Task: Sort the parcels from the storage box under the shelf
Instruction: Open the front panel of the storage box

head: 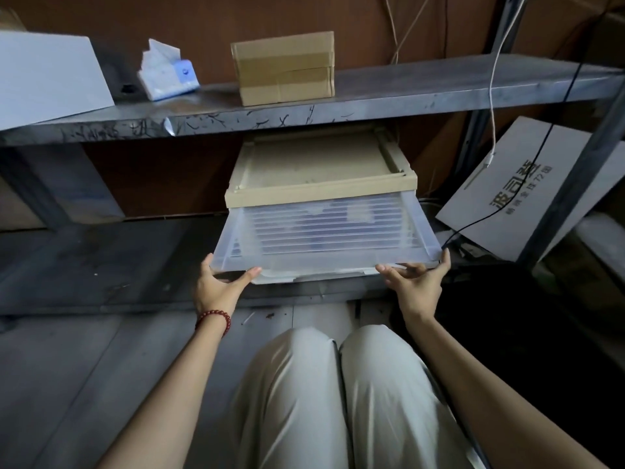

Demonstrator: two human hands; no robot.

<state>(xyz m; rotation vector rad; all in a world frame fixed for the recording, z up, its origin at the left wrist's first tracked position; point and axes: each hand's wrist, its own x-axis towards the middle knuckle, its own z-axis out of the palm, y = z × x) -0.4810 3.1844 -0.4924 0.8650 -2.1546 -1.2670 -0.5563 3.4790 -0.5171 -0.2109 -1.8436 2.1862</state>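
Under the metal shelf, the storage box juts nearward, front edge running left-right, with left hand and right hand level, fingers curled round its near corners.

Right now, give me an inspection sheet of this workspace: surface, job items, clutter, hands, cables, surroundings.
Surface: lower shelf board, dark and scuffed.
Job's things: clear storage box projects forward from under a beige top; contents blurred.
Clutter: cardboard box and tissue pack on the upper shelf; tilted white carton at right.
Grippers: left hand and right hand each grip a front corner of the storage box.
Cables: white cable hangs at right; black cable crosses the white carton.
Surroundings: metal upright, brown back wall.
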